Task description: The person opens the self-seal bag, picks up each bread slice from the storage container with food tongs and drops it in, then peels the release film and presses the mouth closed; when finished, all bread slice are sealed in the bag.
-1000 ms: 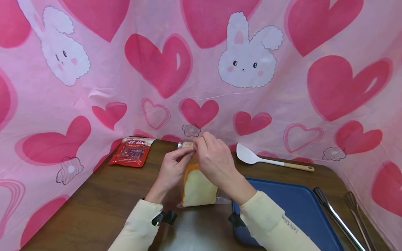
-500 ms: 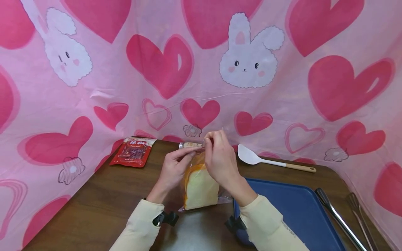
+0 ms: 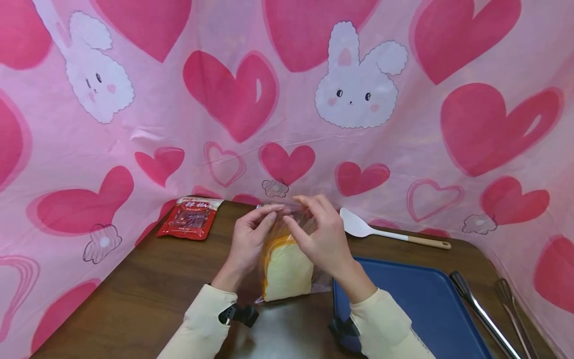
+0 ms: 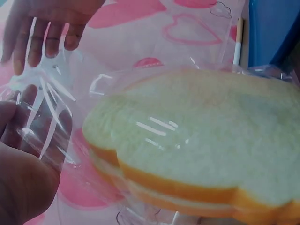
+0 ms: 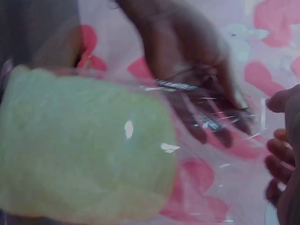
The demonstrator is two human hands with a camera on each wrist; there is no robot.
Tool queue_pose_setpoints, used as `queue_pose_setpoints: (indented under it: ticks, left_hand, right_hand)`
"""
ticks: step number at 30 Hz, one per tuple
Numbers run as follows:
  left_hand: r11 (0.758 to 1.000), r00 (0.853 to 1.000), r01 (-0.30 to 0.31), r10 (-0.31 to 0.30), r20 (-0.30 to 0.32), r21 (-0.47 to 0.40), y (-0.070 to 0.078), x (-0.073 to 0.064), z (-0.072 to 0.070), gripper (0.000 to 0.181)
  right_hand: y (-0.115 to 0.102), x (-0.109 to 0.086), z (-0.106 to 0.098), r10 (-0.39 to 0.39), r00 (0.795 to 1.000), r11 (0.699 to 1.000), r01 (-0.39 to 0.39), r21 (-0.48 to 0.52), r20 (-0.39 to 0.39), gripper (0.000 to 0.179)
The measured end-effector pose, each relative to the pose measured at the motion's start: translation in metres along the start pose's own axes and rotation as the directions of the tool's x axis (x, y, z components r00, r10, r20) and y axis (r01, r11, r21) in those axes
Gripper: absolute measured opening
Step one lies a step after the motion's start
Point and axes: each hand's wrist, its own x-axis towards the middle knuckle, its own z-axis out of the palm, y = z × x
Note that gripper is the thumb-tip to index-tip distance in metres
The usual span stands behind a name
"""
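Observation:
Slices of bread (image 3: pixel 289 271) with orange-brown crust stand in a clear plastic bag (image 3: pixel 321 284) at the middle of the table. My left hand (image 3: pixel 244 242) pinches the bag's loose upper edge between thumb and fingers, and in the right wrist view its fingers (image 5: pixel 197 126) show through the film. On the other side of the bag top, my right hand (image 3: pixel 325 237) is spread, thumb apart from the fingers. The right wrist view shows that hand (image 5: pixel 283 150) near the bag's edge with nothing gripped. Slices (image 4: pixel 187 136) fill much of the left wrist view.
A red packet (image 3: pixel 188 218) lies at the back left. At the back right lies a white spatula (image 3: pixel 376 232) with a wooden handle. A blue tray (image 3: pixel 412 299) is right of the bread, with metal tongs (image 3: pixel 482 311) beside it. Pink patterned cloth (image 3: pixel 287 99) rises behind.
My right hand has let go of the bag top; its fingers have spread and moved slightly right. The left hand keeps its pinch. More of the bread shows than a second ago.

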Motion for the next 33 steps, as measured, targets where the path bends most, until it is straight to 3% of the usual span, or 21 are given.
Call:
queue_pose_setpoints:
  ticks: [3, 6, 11, 17, 25, 33]
  left_hand:
    - [0.999, 1.0, 0.01, -0.009, 0.012, -0.052, -0.001, 0.0, 0.002, 0.031]
    - [1.0, 1.0, 0.01, -0.01, -0.002, -0.025, -0.001, -0.001, 0.003, 0.03]
    - [1.0, 0.999, 0.018, -0.018, -0.028, 0.014, 0.0, -0.001, 0.006, 0.028]
    - [1.0, 0.999, 0.019, -0.019, -0.028, -0.02, 0.0, -0.001, 0.007, 0.029]
    - [1.0, 1.0, -0.001, 0.001, 0.018, 0.014, 0.003, -0.002, 0.004, 0.03]
    - [0.998, 0.998, -0.01, 0.014, 0.061, -0.063, 0.002, -0.003, 0.005, 0.032]
  right_hand:
    - [0.003, -0.002, 0.004, -0.143, 0.99, 0.978, 0.139, -0.152, -0.016, 0.045]
    - [0.004, 0.0, 0.008, -0.237, 0.971, 0.942, 0.222, -0.251, -0.031, 0.042]
    - [0.003, 0.001, 0.012, -0.265, 0.963, 0.927, 0.243, -0.286, -0.041, 0.029]
    - [0.001, 0.0, 0.012, -0.231, 0.97, 0.956, 0.213, -0.203, -0.072, 0.022]
    - [0.005, -0.002, 0.008, -0.16, 0.973, 0.987, 0.156, -0.039, -0.167, 0.021]
    - [0.019, -0.007, 0.002, 0.02, 0.958, 0.998, 0.0, 0.07, -0.286, 0.008]
